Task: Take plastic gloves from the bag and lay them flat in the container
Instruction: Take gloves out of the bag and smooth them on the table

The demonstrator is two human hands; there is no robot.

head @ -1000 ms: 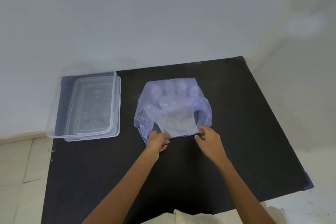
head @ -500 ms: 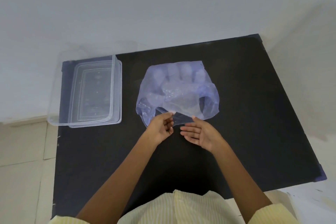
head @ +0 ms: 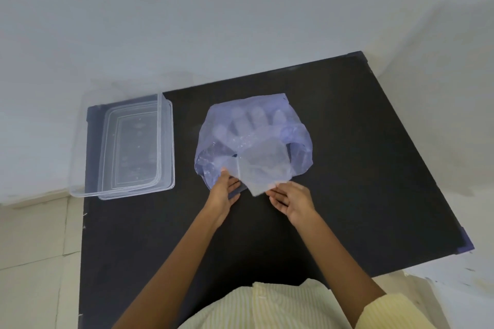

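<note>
On the black table (head: 347, 168), 1 bluish bag (head: 254, 120) lies mid-surface with bare tabletop on its right and nearer side, and 1 clear container (head: 165, 141) sits left of the bag at the table's left edge. At the bag's mouth, the left hand (head: 224, 192) pinches the bag's rim, while the right hand (head: 291, 200), fingers loosely curled, pinches the corner of 1 clear glove (head: 263, 165) half out of the bag. No writing is legible.

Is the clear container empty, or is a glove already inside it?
Empty, it seems: the container shows only its clear bottom, while the gloves lie inside the bag.
</note>
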